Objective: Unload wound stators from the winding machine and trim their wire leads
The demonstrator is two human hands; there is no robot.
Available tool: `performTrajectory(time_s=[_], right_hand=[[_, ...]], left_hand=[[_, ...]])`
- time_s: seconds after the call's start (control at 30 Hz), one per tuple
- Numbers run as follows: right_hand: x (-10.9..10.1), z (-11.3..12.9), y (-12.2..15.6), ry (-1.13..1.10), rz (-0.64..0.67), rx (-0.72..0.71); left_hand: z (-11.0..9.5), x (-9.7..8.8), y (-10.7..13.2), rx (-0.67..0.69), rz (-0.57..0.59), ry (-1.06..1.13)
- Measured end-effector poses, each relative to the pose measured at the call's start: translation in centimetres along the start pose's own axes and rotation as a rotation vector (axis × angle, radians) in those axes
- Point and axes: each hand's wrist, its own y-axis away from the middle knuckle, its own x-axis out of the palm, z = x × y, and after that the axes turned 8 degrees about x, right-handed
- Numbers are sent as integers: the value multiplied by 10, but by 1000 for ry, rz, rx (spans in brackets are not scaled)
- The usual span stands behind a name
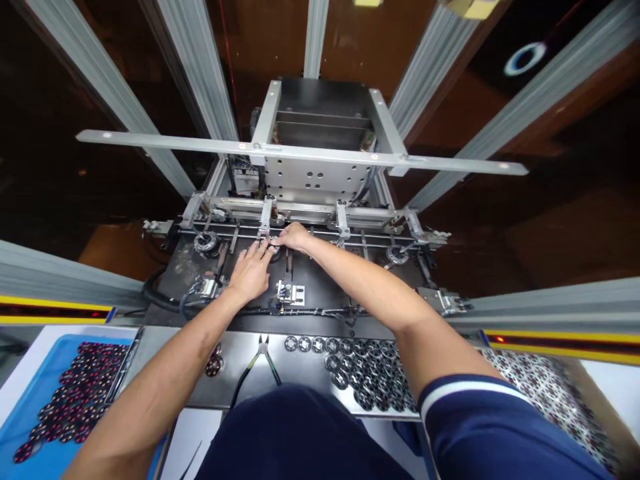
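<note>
Both my arms reach forward into a machine. My left hand [251,268] lies on the black base plate [325,280], fingers stretched toward a small round part [275,251] under the rail. My right hand [295,236] is curled, fingertips pinched at that same part beside a metal clamp [265,217] on the horizontal rail [300,230]. What the right fingers grip is too small to name.
Round wound coil parts [370,370] lie in rows on the steel shelf [240,373] near me, with pliers [263,353]. A blue tray [45,373] of dark coils sits at left; a patterned tray [540,387] at right. Aluminium frame bars [300,155] cross overhead.
</note>
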Motion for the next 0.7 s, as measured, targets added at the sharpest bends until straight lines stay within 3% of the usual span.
performTrajectory(time_s=[0.07, 0.17, 0.3, 0.37, 0.43, 0.57, 0.7], right_hand=[[-20, -8, 29, 23, -45, -72], [-63, -41, 73, 54, -160, -109], [-110, -102, 96, 118, -372, 37], [-111, -124, 89, 149, -366, 103], [-99, -136, 76, 172, -295, 138], [-67, -139, 55, 211, -147, 168], [-65, -143, 52, 217, -41, 183]], left_hand=[[0, 0, 0, 0, 0, -12], [3, 1, -1, 16, 0, -15], [6, -1, -1, 33, -13, -16], [4, -7, -1, 19, -28, -24], [-3, -17, -3, -1, -41, -30], [-30, -42, -13, 44, -31, -22], [-66, -52, -35, 144, 34, -20]])
